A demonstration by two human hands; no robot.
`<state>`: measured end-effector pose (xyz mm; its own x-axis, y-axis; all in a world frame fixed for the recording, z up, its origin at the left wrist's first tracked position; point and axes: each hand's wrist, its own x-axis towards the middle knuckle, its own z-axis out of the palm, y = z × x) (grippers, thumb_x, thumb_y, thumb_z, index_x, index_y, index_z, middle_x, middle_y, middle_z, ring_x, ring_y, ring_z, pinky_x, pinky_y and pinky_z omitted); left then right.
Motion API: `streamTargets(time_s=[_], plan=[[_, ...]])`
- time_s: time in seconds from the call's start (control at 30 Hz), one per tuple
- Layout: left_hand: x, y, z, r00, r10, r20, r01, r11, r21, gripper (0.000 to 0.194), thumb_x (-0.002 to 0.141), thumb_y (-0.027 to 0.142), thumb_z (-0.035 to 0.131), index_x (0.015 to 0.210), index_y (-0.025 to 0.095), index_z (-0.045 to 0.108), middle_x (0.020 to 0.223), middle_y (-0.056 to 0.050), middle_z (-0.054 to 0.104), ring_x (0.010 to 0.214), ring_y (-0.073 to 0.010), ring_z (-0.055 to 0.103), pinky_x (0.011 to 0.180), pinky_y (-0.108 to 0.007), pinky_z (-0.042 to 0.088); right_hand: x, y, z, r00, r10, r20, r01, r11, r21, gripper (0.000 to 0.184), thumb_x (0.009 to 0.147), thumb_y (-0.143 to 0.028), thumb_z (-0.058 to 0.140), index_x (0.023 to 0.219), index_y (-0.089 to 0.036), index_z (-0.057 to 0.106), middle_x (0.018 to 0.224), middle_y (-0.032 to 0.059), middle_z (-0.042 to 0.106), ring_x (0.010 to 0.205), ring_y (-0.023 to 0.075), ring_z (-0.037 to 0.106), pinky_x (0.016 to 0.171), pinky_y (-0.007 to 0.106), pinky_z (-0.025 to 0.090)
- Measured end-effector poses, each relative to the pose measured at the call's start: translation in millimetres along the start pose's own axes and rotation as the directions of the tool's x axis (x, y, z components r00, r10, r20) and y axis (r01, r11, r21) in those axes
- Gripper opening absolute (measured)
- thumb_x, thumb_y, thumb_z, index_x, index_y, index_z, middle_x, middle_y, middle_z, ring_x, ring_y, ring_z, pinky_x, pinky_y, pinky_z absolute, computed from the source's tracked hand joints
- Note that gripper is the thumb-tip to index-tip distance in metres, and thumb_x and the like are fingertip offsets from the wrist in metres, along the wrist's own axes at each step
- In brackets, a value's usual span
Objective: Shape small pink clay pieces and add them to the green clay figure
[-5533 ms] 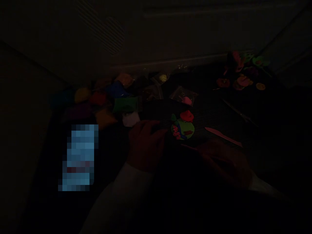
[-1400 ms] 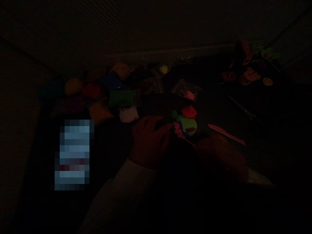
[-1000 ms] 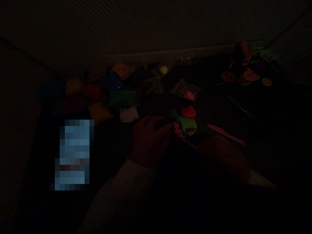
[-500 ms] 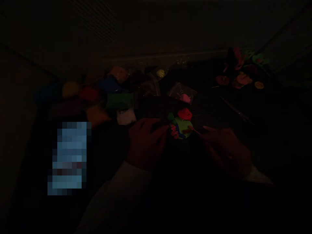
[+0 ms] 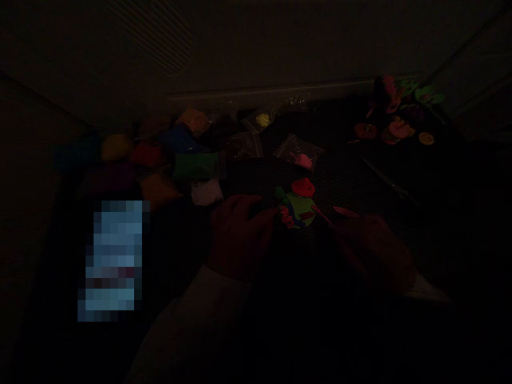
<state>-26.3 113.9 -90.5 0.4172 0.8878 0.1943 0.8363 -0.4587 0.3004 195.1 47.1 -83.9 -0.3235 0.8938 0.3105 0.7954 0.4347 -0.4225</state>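
Under very dim light, a small clay model (image 5: 303,207) lies on the dark table. It has a light green disc, a red cone-shaped roof, a dark green knob, pink-red flowers and a blue strip. My left hand (image 5: 242,237) is at its left edge, fingertips against it; how firmly they grip is hard to see. In my right hand (image 5: 374,253), the fingers close round a thin pink modelling tool (image 5: 323,214), its tip at the disc's right edge. A second pink pointed piece (image 5: 346,212) shows beside the right fingers; whether it is held is unclear.
Several coloured clay packs, including a green pack (image 5: 196,165) and a white pack (image 5: 206,192), lie at the left. A pixelated bright screen (image 5: 114,256) is in front of them. Behind the model lies a bag with pink clay (image 5: 304,160). Scissors (image 5: 390,181) and finished clay pieces (image 5: 398,129) are at the right.
The pink tool's tip has drawn back slightly to the right, off the brown piece on the disc. My right hand has shifted a little with it. My left hand stays in place.
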Motion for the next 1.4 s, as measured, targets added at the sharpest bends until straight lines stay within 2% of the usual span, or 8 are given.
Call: streamTargets(time_s=[0.13, 0.4, 0.57, 0.73, 0.87, 1.0, 1.17, 1.4], plan=[[-0.2, 0.8, -0.5, 1.000, -0.004, -0.006, 0.004, 1.000, -0.005, 0.024, 0.073, 0.026, 0.049, 0.093, 0.030, 0.059, 0.105, -0.003, 0.053, 0.101, -0.0231, 0.041, 0.081, -0.042, 0.032, -2.8, 2.3, -2.2, 0.999, -0.032, 0.040, 0.035, 0.996, -0.082, 0.037, 0.073, -0.013, 0.049, 0.110, -0.018, 0.046, 0.102, 0.0064, 0.056, 0.105, 0.0209, 0.044, 0.081, 0.039, 0.040], [-0.2, 1.4, -0.6, 1.000, -0.001, -0.005, 0.001, 1.000, 0.006, 0.023, 0.073, 0.028, 0.048, 0.093, 0.031, 0.059, 0.105, -0.002, 0.054, 0.100, -0.0224, 0.042, 0.081, -0.041, 0.033, -7.6, 6.5, -1.0, 0.991, -0.104, 0.084, 0.117, 0.980, -0.159, 0.039, 0.073, -0.015, 0.049, 0.112, -0.017, 0.045, 0.100, 0.0059, 0.057, 0.098, 0.0196, 0.048, 0.078, 0.037, 0.038], [0.3, 0.9, -0.7, 1.000, -0.009, -0.009, 0.009, 1.000, 0.011, 0.024, 0.073, 0.028, 0.047, 0.095, 0.028, 0.058, 0.106, -0.003, 0.053, 0.101, -0.0219, 0.042, 0.082, -0.040, 0.033, -8.9, 10.8, -12.4, 1.000, 0.013, 0.011, -0.011, 0.983, -0.182, 0.032, 0.073, -0.014, 0.048, 0.105, -0.019, 0.050, 0.102, 0.0066, 0.055, 0.093, 0.0182, 0.050, 0.073, 0.034, 0.037], [-0.6, -6.2, -8.2, 0.999, 0.011, -0.044, -0.010, 1.000, 0.029, 0.028, 0.072, 0.031, 0.048, 0.099, 0.024, 0.056, 0.104, -0.004, 0.054, 0.099, -0.0227, 0.045, 0.083, -0.041, 0.034, -2.0, 38.5, -24.2, 0.988, 0.152, 0.003, -0.141, 0.923, -0.358, 0.030, 0.076, -0.026, 0.046, 0.105, -0.022, 0.051, 0.102, 0.0049, 0.055, 0.090, 0.0189, 0.050, 0.076, 0.037, 0.032], [-13.8, -20.4, -24.9, 0.996, -0.044, -0.077, 0.048, 0.997, 0.053, 0.032, 0.072, 0.032, 0.049, 0.101, 0.021, 0.053, 0.104, -0.006, 0.054, 0.097, -0.0223, 0.047, 0.082, -0.039, 0.038, 4.0, 59.2, -23.0, 0.978, 0.209, 0.009, -0.183, 0.875, -0.449, 0.030, 0.078, -0.033, 0.042, 0.105, -0.023, 0.051, 0.106, 0.0039, 0.054, 0.094, 0.0214, 0.047, 0.076, 0.039, 0.028], [-36.4, -36.3, -37.0, 0.994, -0.110, -0.026, 0.112, 0.991, 0.069, 0.034, 0.072, 0.035, 0.049, 0.102, 0.018, 0.053, 0.100, -0.007, 0.056, 0.092, -0.0207, 0.050, 0.078, -0.036, 0.041, 2.5, 66.6, -18.4, 0.979, 0.199, -0.031, -0.192, 0.875, -0.445, 0.031, 0.076, -0.036, 0.045, 0.104, -0.024, 0.052, 0.108, 0.0044, 0.052, 0.096, 0.0220, 0.047, 0.075, 0.039, 0.029], [-45.0, -40.5, -27.8, 0.990, -0.094, 0.105, 0.091, 0.995, 0.030, 0.028, 0.075, 0.032, 0.046, 0.099, 0.022, 0.056, 0.093, -0.005, 0.059, 0.084, -0.0165, 0.054, 0.071, -0.032, 0.043, -7.3, 64.9, -22.1, 0.976, 0.182, -0.123, -0.217, 0.889, -0.403, 0.028, 0.074, -0.033, 0.048, 0.101, -0.024, 0.053, 0.109, 0.0040, 0.051, 0.096, 0.0211, 0.048, 0.077, 0.038, 0.033], [-36.8, -30.2, -25.5, 0.991, -0.132, -0.013, 0.131, 0.988, -0.078, 0.017, 0.075, 0.025, 0.045, 0.081, 0.018, 0.059, 0.082, -0.004, 0.063, 0.078, -0.0150, 0.057, 0.069, -0.029, 0.047, -20.9, 48.5, -35.6, 0.977, 0.056, -0.204, -0.119, 0.942, -0.314, 0.025, 0.072, -0.026, 0.052, 0.096, -0.020, 0.055, 0.106, 0.0066, 0.053, 0.093, 0.0206, 0.050, 0.076, 0.038, 0.038]])
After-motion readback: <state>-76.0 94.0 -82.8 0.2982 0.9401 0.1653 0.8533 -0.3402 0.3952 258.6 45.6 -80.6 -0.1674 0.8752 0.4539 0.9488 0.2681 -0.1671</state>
